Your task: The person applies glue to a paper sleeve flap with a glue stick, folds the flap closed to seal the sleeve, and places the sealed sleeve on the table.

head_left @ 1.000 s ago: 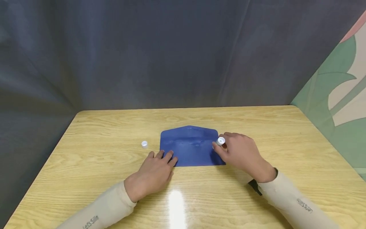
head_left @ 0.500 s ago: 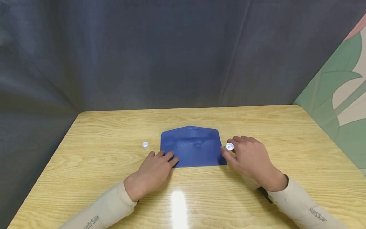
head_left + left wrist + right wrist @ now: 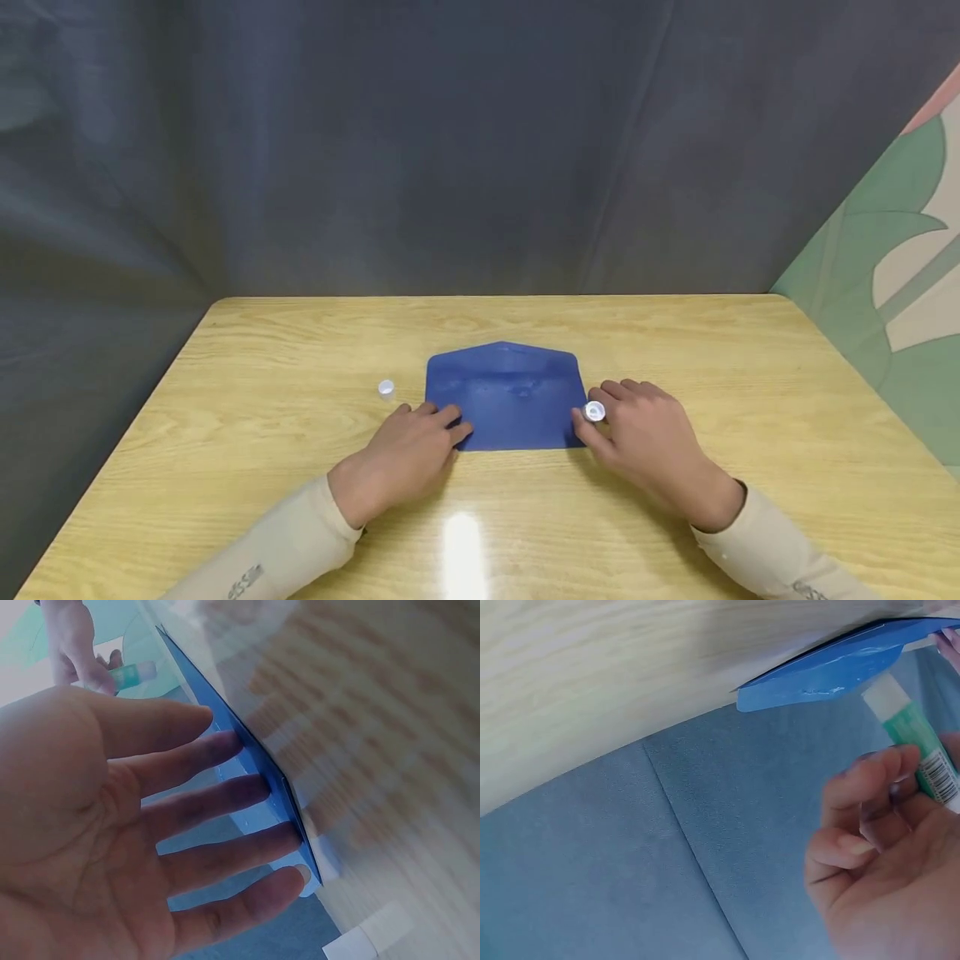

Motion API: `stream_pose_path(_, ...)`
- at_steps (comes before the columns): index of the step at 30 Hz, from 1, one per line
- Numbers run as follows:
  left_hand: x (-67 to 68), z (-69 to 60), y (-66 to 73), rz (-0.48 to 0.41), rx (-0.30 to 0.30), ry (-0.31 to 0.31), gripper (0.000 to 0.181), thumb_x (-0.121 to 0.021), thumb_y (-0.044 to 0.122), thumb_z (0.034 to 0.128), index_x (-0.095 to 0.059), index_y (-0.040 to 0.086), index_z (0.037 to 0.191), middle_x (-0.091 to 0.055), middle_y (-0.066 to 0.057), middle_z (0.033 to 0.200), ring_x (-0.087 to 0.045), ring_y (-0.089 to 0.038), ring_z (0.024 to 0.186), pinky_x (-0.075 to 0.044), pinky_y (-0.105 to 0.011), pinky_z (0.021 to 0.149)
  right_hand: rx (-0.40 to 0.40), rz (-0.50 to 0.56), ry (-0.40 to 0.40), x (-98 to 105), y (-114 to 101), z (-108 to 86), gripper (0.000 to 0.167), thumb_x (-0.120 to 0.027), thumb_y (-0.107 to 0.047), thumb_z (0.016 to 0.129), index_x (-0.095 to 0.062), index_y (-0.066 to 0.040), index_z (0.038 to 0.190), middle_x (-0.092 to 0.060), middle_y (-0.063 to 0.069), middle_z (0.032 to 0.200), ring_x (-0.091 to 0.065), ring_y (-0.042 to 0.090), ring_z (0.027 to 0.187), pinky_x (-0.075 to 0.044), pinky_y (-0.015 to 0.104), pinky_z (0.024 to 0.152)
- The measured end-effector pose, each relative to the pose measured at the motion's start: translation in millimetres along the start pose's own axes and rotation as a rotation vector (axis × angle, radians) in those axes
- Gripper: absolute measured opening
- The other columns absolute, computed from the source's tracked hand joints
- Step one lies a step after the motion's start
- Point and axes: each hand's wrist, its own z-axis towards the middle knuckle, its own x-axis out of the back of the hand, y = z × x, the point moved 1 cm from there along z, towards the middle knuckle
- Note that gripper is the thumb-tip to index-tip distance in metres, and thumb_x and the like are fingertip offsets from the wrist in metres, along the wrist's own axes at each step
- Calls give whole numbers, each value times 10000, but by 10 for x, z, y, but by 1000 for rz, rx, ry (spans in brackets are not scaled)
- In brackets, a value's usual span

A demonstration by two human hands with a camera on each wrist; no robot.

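Blue envelope (image 3: 517,412) seemingly steadied by left hand (image 3: 405,454), fingers straight; glue stick (image 3: 915,733) pinched by right hand (image 3: 648,437) at envelope's right edge; white cap (image 3: 386,389) set left of envelope.

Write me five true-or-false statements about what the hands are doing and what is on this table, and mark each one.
1. The right hand holds a green-and-white tube. True.
2. The left hand grips a second tube. False: its fingers touch the blue envelope and grip no tube.
3. The small white cap sits on top of the envelope. False: the small white cap is on the wooden table, left of the envelope.
4. The envelope's flap is open, its point away from the person. True.
5. The cloth behind the table is bright yellow. False: the cloth is dark grey-blue.
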Motion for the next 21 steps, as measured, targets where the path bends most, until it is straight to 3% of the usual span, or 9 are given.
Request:
stream_pose_path(3, -5, 4, -13, 5, -8, 14, 340, -586, 231, 991, -655, 173, 1319, -641, -36, 1286, -640, -288, 1061, -546, -462, 801, -31, 22, -24, -8, 12, 0, 238, -643, -323, 824, -609, -128, 691, -573, -38, 643, -489, 133, 559, -473, 329, 541)
stream_pose_path(8, 25, 11, -45, -15, -23, 29, 322, -594, 221, 984, -675, 161, 1291, -657, -47, 1250, -653, -294, 1022, -555, -480, 797, -62, 77, -21, -5, 29, 34, 272, -664, -307, 837, -532, -157, 652, -412, -104, 583, -376, 62, 528, -378, 252, 493)
stream_pose_path(16, 115, 81, -76, -81, -24, -38, 341, -588, 288, 989, -675, 210, 1310, -665, -33, 1259, -659, -250, 973, -500, -366, 705, -137, 127, -51, 40, 50, 60, 329, -687, -310, 855, -469, -189, 640, -337, -114, 576, -336, 40, 528, -295, 208, 481)
stream_pose_path(21, 157, 191, -151, -64, 31, 48, 315, -698, 319, 923, -725, 207, 1217, -725, -16, 1124, -703, -234, 925, -538, -391, 706, -170, 158, -84, 20, 22, 48, 345, -678, -310, 874, -454, -195, 639, -336, -112, 586, -333, 35, 536, -287, 201, 485)
